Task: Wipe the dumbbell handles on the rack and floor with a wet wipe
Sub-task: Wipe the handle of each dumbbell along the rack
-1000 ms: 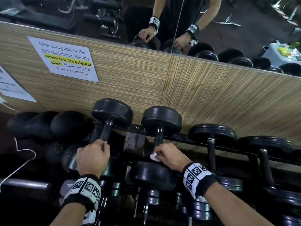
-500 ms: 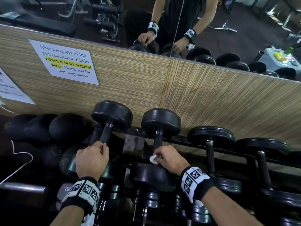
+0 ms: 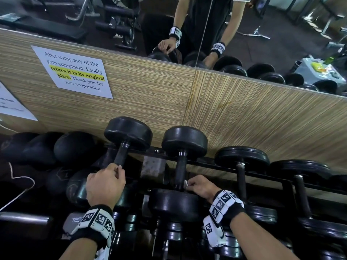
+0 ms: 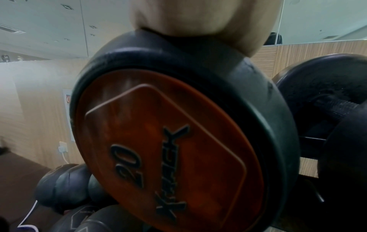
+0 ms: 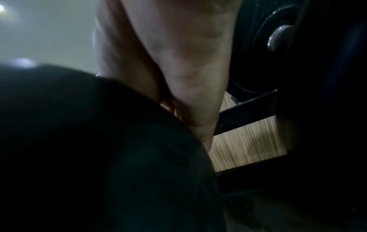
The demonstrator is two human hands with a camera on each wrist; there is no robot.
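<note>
Black dumbbells lie side by side on a dark metal rack [image 3: 221, 164] against a wood-grain wall panel. My left hand [image 3: 106, 184] grips the near end of the handle of the leftmost dumbbell [image 3: 122, 152]; its orange end plate [image 4: 168, 157] marked 20 fills the left wrist view. My right hand [image 3: 201, 186] pinches a small white wet wipe [image 3: 185, 183] against the right side of the second dumbbell's handle [image 3: 180, 169], low down by its near head [image 3: 174, 203]. The right wrist view is dark, showing only my palm [image 5: 178, 62] and that head.
More dumbbells [image 3: 242, 160] line the rack to the right, with a lower tier beneath. Dark medicine balls [image 3: 73, 147] and a white cord [image 3: 20, 184] lie at the left. A mirror [image 3: 244, 34] above the panel reflects me; paper notices [image 3: 75, 72] hang on the panel.
My right hand has slid with the wipe from the front of the second handle round to its right side, lower down by the near head. My left hand has kept its grip.
</note>
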